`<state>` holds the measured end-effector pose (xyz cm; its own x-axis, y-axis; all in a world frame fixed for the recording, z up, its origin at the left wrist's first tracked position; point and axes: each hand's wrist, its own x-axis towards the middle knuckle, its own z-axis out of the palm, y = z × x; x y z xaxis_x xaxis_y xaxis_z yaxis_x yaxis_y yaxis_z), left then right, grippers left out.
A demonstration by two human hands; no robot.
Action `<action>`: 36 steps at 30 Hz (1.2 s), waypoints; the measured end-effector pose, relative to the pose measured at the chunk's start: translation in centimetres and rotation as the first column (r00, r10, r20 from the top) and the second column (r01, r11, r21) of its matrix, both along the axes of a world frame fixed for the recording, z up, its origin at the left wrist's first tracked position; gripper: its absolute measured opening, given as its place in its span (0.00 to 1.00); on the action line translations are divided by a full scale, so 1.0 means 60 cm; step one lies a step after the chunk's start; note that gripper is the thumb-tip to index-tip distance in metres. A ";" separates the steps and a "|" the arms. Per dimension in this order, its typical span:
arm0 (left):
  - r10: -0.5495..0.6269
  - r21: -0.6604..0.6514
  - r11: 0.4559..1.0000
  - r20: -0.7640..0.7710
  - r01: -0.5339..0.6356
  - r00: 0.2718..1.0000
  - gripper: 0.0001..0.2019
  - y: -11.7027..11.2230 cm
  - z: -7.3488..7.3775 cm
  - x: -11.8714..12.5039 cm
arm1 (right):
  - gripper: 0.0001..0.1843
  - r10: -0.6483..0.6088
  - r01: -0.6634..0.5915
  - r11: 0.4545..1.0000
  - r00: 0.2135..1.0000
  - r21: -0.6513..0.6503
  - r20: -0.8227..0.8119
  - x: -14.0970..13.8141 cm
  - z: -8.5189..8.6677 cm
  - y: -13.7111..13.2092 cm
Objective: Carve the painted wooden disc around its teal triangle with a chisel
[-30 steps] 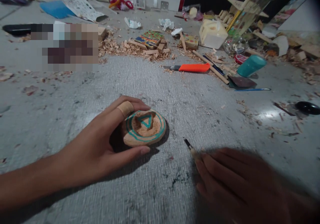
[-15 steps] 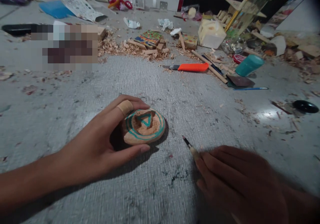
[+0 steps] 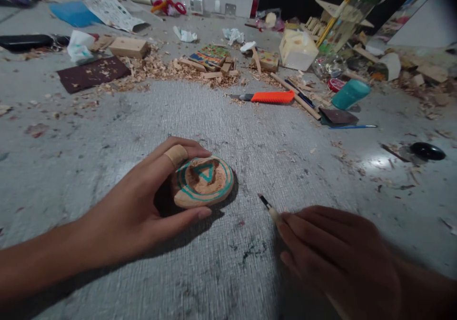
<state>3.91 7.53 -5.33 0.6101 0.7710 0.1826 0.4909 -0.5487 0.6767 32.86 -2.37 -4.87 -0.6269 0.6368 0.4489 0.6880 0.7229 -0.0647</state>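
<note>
Lying on the grey table is a round wooden piece [image 3: 219, 194] with a rough carved hollow, a teal triangle inside it and teal rings around the rim. My left hand [image 3: 143, 198], a tan bandage on one finger, curls around its left side, fingers at the far edge and thumb along the near edge. My right hand [image 3: 332, 253] rests on the table to the right, closed on a slim carving tool [image 3: 273, 213] with a pale handle and a short dark metal tip. That tip points toward the wooden piece and stays apart from it.
An orange-handled utility knife [image 3: 273, 96] lies farther back, before wood shavings [image 3: 167, 70] and small blocks. Right of it are a teal bottle [image 3: 350, 94], a blue thin stick [image 3: 353, 127] and a black oval object [image 3: 427, 151]. Dark sandpaper [image 3: 93, 74] lies at the left.
The whole view has shifted slightly, so things sit a little farther left. Both hands keep nearly the same pose, and the carving tool is still apart from the wooden piece.
</note>
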 end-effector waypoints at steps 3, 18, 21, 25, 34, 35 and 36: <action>0.005 -0.021 1.000 0.003 -0.005 1.000 0.24 -0.001 0.001 -0.001 | 0.18 -0.018 0.019 0.999 1.000 -0.049 0.021 -0.002 0.000 -0.015; 0.006 -0.032 0.999 0.000 -0.006 1.000 0.24 -0.003 0.002 0.005 | 0.22 0.031 -0.023 0.997 0.993 -0.075 0.110 -0.010 0.022 -0.015; -0.004 -0.032 0.999 0.014 0.005 1.000 0.24 -0.002 0.001 0.005 | 0.21 0.061 -0.060 0.998 0.996 -0.025 0.066 -0.008 0.009 -0.003; -0.046 0.009 0.999 -0.003 0.046 0.999 0.27 0.003 -0.001 0.000 | 0.14 0.065 -0.064 0.997 0.998 0.048 -0.025 -0.002 -0.011 0.007; -0.084 0.031 0.996 -0.013 0.084 0.996 0.26 0.008 -0.002 -0.004 | 0.12 0.059 -0.060 0.992 0.998 0.112 0.011 -0.003 -0.003 -0.008; -0.076 0.041 0.996 -0.015 0.077 0.997 0.26 0.009 -0.002 -0.004 | 0.12 0.058 -0.059 0.992 0.998 0.114 0.016 -0.004 -0.003 -0.008; -0.070 0.048 0.996 -0.018 0.071 0.997 0.26 0.009 -0.003 -0.005 | 0.12 0.056 -0.058 0.992 0.998 0.113 0.020 -0.004 -0.004 -0.008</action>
